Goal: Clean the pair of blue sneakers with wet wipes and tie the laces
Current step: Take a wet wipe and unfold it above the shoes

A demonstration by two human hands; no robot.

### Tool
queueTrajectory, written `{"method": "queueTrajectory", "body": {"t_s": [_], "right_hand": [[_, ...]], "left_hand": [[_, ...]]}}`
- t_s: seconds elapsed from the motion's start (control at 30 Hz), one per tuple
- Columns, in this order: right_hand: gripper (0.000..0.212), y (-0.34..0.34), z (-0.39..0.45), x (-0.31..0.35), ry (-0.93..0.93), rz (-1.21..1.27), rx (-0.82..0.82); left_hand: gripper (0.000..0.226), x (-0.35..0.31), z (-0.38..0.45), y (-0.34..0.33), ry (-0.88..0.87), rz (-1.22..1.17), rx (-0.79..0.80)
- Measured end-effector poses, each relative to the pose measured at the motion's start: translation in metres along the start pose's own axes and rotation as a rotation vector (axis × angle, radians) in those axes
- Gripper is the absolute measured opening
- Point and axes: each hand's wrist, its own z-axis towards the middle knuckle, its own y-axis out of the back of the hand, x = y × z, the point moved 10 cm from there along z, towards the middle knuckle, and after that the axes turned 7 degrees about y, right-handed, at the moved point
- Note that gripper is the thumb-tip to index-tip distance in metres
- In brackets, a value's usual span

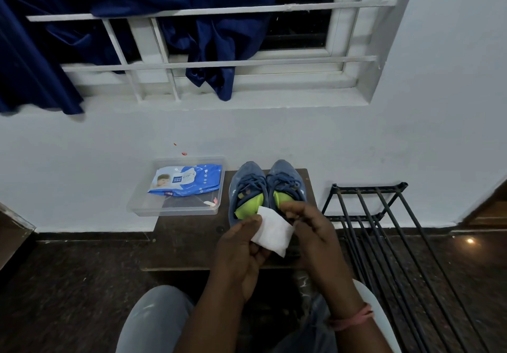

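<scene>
Left hand and right hand both pinched a white wet wipe above the blue sneakers.

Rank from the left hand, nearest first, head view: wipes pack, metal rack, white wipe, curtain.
1. White wipe: held in the left hand.
2. Wipes pack: in the clear tray, up-left.
3. Metal rack: far right, on the floor.
4. Curtain: top, at the window.
</scene>
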Motion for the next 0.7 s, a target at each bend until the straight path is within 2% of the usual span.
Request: {"method": "queueTrajectory", "body": {"t_s": [0.03,0.1,0.17,0.23,0.3,0.4,0.47,0.53,0.6,0.7], "right_hand": [[0.025,0.006,0.0,-0.007,-0.065,-0.031,-0.045],[0.034,0.002,-0.004,-0.025,-0.218,-0.058,0.014],[0.027,-0.004,-0.01,-0.04,-0.352,0.127,0.039],[0.022,-0.002,-0.013,-0.042,-0.407,0.287,-0.001],[0.026,-0.002,-0.011,-0.043,-0.444,0.48,-0.026],[0.036,-0.007,-0.009,-0.041,-0.453,0.724,-0.029],[0.039,0.003,-0.007,-0.049,-0.429,0.811,-0.166],[0.034,0.027,-0.01,-0.067,-0.408,0.876,-0.41],[0.026,0.055,-0.018,-0.083,-0.379,0.832,-0.612],[0.015,0.08,-0.031,-0.106,-0.364,0.751,-0.753]], "left_hand": [[0.03,0.001,0.001,0.0,0.0,-0.004,-0.006],[0.026,0.0,0.002,-0.001,-0.015,0.004,-0.011],[0.02,-0.006,0.001,-0.001,-0.072,0.094,-0.05],[0.009,-0.023,-0.001,0.001,-0.221,0.311,-0.151],[0.011,-0.033,-0.005,-0.001,-0.339,0.428,-0.212],[0.013,-0.023,-0.005,-0.007,-0.314,0.426,-0.211],[0.016,-0.019,-0.004,-0.011,-0.331,0.496,-0.227],[0.013,-0.019,-0.004,-0.015,-0.377,0.502,-0.22],[0.011,-0.019,-0.001,-0.024,-0.41,0.525,-0.168],[0.014,-0.019,0.008,-0.056,-0.498,0.89,-0.09]]}}
